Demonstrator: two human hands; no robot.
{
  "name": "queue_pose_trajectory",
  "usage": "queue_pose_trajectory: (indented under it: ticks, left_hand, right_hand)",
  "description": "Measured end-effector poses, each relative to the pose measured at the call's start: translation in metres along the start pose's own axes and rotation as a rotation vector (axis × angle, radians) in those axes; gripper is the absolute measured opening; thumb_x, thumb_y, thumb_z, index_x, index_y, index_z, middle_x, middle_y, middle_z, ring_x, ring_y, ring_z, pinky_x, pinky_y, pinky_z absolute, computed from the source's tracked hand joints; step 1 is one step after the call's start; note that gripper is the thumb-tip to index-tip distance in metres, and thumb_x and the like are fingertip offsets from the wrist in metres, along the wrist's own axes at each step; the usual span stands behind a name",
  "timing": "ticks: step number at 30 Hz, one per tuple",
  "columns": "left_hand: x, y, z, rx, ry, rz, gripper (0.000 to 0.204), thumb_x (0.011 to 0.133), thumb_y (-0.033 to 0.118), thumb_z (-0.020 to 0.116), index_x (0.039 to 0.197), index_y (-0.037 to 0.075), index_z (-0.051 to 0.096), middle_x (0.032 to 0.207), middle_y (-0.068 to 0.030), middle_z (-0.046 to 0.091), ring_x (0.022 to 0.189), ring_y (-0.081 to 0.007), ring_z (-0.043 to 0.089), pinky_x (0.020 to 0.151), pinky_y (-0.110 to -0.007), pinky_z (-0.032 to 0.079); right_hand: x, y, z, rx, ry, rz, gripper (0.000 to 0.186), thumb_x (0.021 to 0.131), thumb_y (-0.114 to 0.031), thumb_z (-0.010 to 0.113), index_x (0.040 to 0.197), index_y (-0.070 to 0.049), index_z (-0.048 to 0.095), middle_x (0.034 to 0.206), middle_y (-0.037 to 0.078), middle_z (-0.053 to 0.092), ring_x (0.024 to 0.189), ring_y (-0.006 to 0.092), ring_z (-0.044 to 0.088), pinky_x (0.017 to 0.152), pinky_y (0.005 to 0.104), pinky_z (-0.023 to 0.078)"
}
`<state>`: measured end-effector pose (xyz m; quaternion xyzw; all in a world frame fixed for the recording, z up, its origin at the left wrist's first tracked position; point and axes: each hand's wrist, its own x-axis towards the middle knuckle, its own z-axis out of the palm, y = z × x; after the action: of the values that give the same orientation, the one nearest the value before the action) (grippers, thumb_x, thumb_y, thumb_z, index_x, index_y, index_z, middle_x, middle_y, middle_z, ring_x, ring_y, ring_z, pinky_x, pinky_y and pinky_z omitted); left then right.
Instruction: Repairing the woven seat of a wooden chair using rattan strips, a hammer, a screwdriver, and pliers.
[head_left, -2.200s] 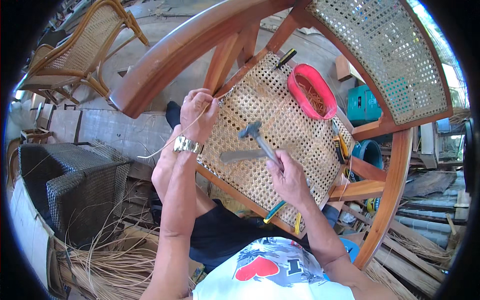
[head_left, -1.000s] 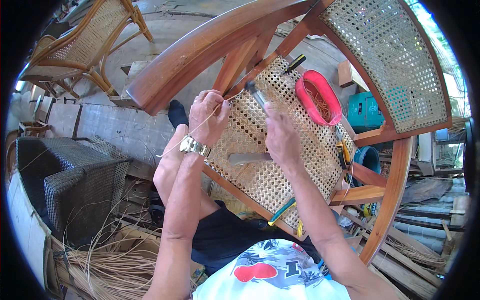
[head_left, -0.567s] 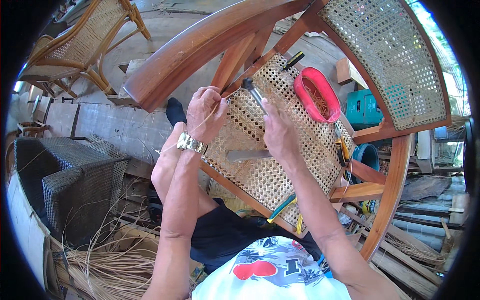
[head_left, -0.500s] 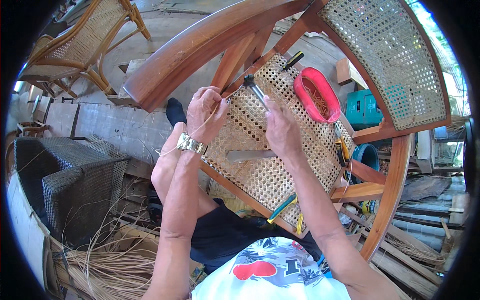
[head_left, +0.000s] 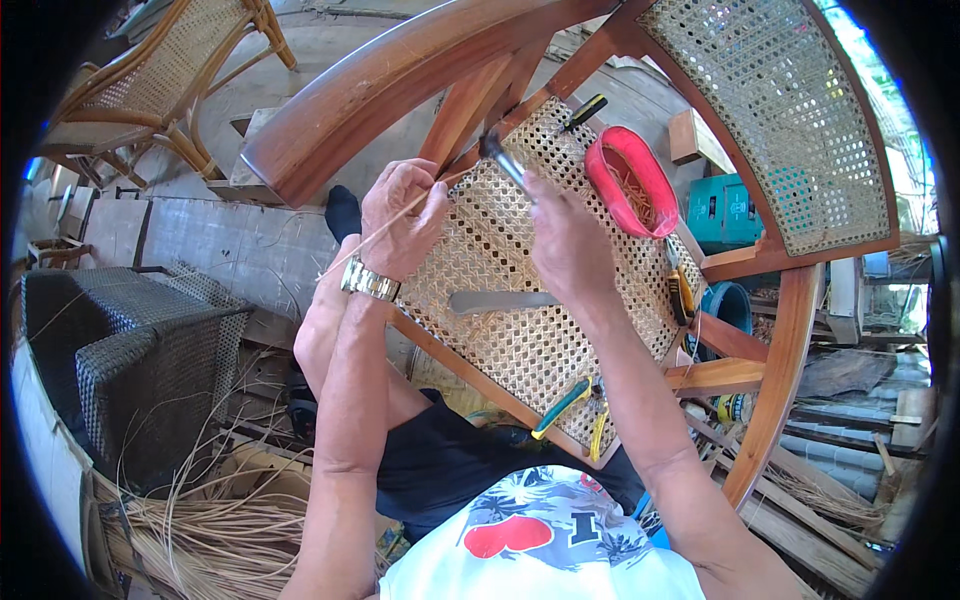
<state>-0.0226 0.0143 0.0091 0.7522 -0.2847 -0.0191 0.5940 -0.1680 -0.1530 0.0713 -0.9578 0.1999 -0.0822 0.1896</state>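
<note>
The right hand is closed round the handle of a hammer. The hammer head meets the far left edge of the chair's woven cane seat, beside the wooden frame. Close by, my left hand pinches a thin pale cane strip. One end of the strip reaches the seat edge by the hammer head; the other trails back past my wristwatch. A flat metal blade lies on the seat below my hands. The wooden chair's curved arm arches over the far side.
On the seat lie a screwdriver, a red tub of cane scraps, orange-handled pliers and green-and-yellow-handled pliers. A cane backrest rises at right. Loose rattan strands and a dark woven chair are at left.
The hammer head has shifted slightly left and nearer the seat edge. My left hand has moved a little left, and the cane strip now looks straighter. The view has shifted slightly.
</note>
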Motion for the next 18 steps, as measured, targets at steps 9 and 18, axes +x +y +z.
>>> queue_pose_trajectory:
  ticks: [9,18]
  left_hand:
    - [-0.001,-0.001,-0.002,-0.289,0.017,0.025,0.025,0.086,0.007,0.075,0.109,0.007,0.068,0.114,-0.0046,0.07,0.097,-0.0171,0.067,0.086,-0.033,0.051]
    - [0.001,-0.018,0.0,0.148,-0.019,0.215,0.028,0.087,-0.002,0.067,0.114,0.008,0.067,0.112,-0.0082,0.069,0.099,-0.0206,0.068,0.086,-0.034,0.054]
  right_hand:
    - [-0.024,0.038,-0.013,0.037,-0.037,0.262,0.037,0.099,-0.014,0.053,0.133,0.0,0.055,0.106,0.018,0.065,0.087,0.0324,0.069,0.085,0.0473,0.055]
    - [0.044,0.034,0.026,-0.064,0.138,-0.459,0.042,0.094,-0.011,0.057,0.137,-0.007,0.055,0.127,0.017,0.057,0.121,0.0352,0.054,0.109,0.0476,0.042]
